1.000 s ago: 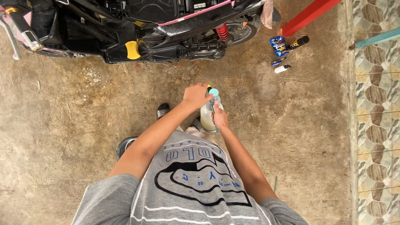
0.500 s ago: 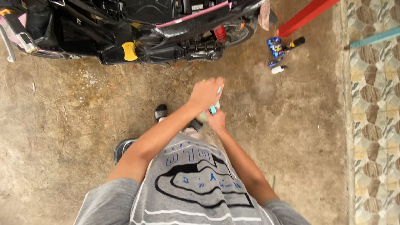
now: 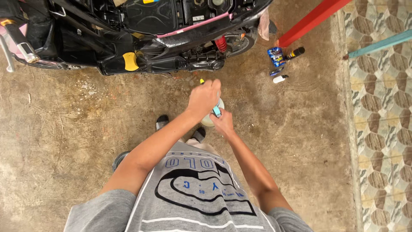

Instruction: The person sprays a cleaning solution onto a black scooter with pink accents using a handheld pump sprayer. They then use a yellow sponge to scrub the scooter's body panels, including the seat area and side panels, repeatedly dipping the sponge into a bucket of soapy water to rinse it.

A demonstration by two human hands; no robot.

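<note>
Fingers of both hands, left hand (image 3: pixel 205 95) over right hand (image 3: pixel 223 123), gripped a light, rigid pale plastic bottle (image 3: pixel 210 117), probably easiest held round its body

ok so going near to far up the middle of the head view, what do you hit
grey printed shirt → right hand → pale bottle with blue cap → left hand → black scooter
</note>
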